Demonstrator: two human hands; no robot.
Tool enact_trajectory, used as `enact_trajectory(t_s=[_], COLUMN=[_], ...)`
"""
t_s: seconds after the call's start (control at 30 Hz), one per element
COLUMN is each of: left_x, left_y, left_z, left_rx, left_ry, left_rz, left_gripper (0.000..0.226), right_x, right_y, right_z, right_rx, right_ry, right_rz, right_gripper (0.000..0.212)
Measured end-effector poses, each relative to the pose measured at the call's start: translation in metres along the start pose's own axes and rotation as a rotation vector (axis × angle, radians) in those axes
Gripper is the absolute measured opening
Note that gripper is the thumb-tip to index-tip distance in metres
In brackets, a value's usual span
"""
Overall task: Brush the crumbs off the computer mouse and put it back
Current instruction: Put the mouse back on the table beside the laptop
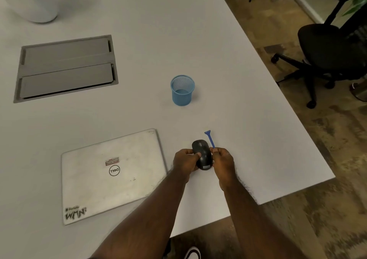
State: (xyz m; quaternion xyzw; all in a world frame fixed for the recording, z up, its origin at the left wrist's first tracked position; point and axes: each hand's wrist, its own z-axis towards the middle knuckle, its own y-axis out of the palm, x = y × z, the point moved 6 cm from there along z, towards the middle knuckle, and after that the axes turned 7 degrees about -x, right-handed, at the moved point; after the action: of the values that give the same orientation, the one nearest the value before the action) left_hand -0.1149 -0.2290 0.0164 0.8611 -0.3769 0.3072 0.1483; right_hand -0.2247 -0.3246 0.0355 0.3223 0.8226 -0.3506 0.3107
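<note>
A black computer mouse (202, 154) is held just above the white table (218, 56), to the right of a closed laptop. My left hand (185, 161) grips the mouse from its left side, thumb on top. My right hand (223, 162) is at the mouse's right side and pinches the handle of a small blue brush (210, 138). The brush points up and away from me, with its flared head above the mouse's far end and not touching the mouse.
A closed silver laptop (111, 175) lies left of my hands. A blue mesh cup (182, 90) stands farther back. A grey cable hatch (66, 68) sits at the left, a white plant pot (33, 2) at the far corner. The table edge runs close on the right, with a black office chair (327, 56) beyond.
</note>
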Motion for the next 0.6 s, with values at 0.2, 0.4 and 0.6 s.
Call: enact_trajectory(t_s=[0.2, 0.4, 0.6], left_x=[-0.004, 0.001, 0.018], left_y=[-0.001, -0.006, -0.034], left_z=[0.004, 0.003, -0.013], left_rx=[0.036, 0.109, 0.14], left_ry=[0.025, 0.019, 0.221], left_rz=[0.081, 0.193, 0.311], left_gripper=[0.035, 0.046, 0.025], right_x=[0.008, 0.004, -0.017], right_y=[0.003, 0.0, -0.032], right_z=[0.003, 0.008, 0.013], right_rx=[-0.001, 0.003, 0.072], right_ry=[-0.011, -0.046, -0.143], right_rz=[-0.021, -0.04, -0.005], right_gripper=[0.029, 0.027, 0.023])
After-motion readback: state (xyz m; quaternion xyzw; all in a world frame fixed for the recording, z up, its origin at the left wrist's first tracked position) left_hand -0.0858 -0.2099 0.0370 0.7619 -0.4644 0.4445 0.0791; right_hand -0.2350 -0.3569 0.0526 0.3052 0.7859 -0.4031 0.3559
